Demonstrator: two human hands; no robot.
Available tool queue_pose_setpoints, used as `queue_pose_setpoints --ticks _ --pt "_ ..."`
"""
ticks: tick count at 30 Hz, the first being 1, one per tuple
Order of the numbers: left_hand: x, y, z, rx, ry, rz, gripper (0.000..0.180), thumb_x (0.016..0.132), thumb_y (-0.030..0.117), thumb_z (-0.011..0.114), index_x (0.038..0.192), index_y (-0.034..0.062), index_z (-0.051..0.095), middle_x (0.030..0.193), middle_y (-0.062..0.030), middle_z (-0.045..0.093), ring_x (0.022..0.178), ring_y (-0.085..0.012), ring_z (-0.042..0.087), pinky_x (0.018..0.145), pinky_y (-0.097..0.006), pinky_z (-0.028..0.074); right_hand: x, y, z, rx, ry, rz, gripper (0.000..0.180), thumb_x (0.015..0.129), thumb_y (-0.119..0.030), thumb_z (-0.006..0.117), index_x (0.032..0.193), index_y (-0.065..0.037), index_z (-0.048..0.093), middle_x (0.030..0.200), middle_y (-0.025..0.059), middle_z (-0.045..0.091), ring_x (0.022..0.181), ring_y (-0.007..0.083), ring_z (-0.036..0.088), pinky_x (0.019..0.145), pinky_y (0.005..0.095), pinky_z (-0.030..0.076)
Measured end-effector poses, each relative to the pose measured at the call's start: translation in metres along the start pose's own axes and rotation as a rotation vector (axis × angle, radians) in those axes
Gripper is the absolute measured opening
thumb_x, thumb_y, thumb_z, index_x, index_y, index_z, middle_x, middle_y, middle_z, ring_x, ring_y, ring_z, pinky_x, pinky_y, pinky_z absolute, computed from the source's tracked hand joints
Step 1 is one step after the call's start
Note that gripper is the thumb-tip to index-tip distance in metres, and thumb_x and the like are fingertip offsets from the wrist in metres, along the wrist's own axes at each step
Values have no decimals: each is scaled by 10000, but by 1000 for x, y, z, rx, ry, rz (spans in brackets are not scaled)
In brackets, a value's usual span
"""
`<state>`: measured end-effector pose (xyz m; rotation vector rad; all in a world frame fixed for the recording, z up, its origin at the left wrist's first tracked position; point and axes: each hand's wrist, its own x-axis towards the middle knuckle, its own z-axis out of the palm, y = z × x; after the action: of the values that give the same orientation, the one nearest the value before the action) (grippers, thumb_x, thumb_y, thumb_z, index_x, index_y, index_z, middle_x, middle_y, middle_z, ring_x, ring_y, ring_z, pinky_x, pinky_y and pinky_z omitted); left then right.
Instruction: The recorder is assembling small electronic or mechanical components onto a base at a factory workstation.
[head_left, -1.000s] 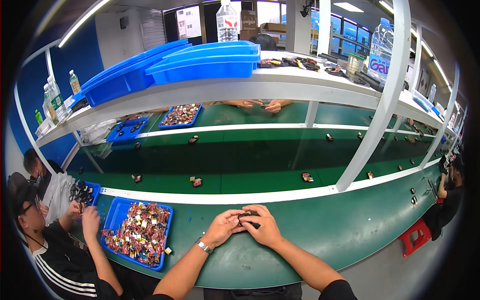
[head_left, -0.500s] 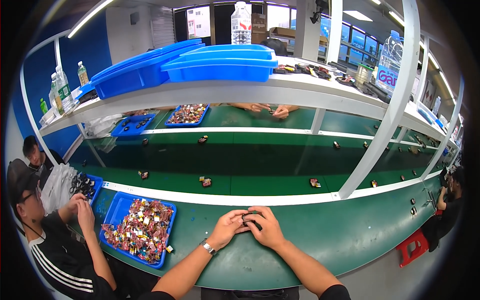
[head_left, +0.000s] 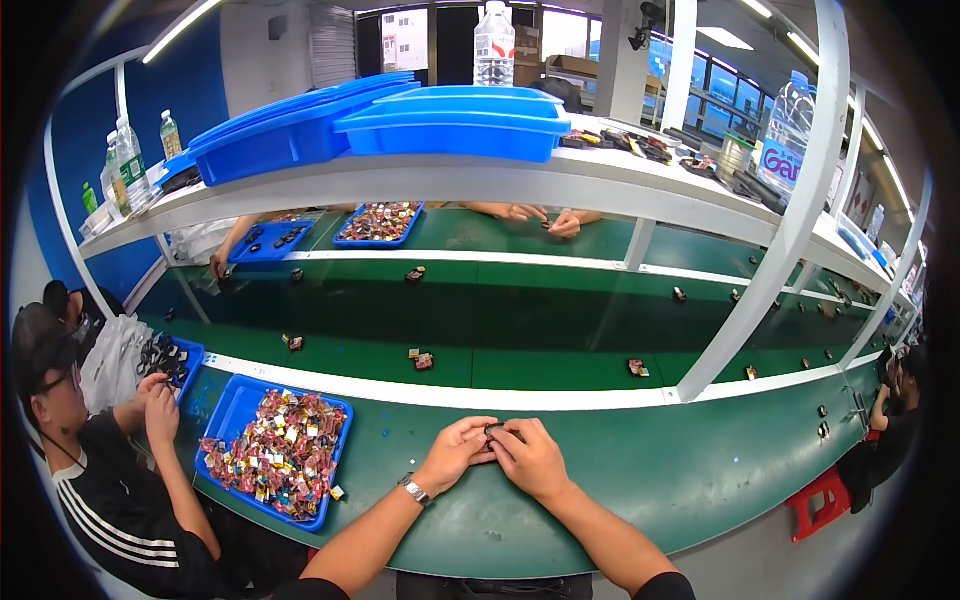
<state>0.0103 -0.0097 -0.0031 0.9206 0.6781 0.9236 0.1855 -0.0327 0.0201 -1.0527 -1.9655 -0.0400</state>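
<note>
My left hand (head_left: 452, 460), with a metal watch at its wrist, and my right hand (head_left: 530, 462) meet over the green table in front of me. Between their fingertips they grip a small black part (head_left: 492, 434), mostly covered by the fingers, so its kind does not show. Both hands have the fingers curled in and touching round it. Left of my hands stands a blue tray (head_left: 238, 398) heaped with small pink, white and yellow pieces (head_left: 285, 450).
Beyond a white rail (head_left: 540, 402) runs a green belt (head_left: 530, 350) with spaced small assemblies (head_left: 424, 360). A white post (head_left: 765, 235) rises at right, under a shelf carrying blue trays (head_left: 450, 125) and bottles. At left a co-worker (head_left: 120, 480) handles parts; a red stool (head_left: 820, 508) stands right.
My right hand's fingers have closed in further over the black part. At the far left, another person's arm now reaches to the belt. The whole view has shifted slightly.
</note>
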Motion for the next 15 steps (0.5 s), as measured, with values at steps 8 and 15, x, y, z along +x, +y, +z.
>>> queue_pose_setpoints --ticks 8,15 --pt "2 -2 2 13 -3 12 292 1020 80 483 1296 -11 504 1208 -90 621 1090 -178 627 952 -353 547 1 1 1 5 22 19 165 778 -55 728 941 -58 702 949 51 624 837 220 617 682 327 545" --pt "4 -5 2 17 3 21 282 1016 79 489 1283 -7 515 1199 -87 627 1084 -179 630 942 -359 554 -1 1 7 -69 50 1 153 757 -37 740 903 -57 699 936 57 635 802 223 622 669 332 543"
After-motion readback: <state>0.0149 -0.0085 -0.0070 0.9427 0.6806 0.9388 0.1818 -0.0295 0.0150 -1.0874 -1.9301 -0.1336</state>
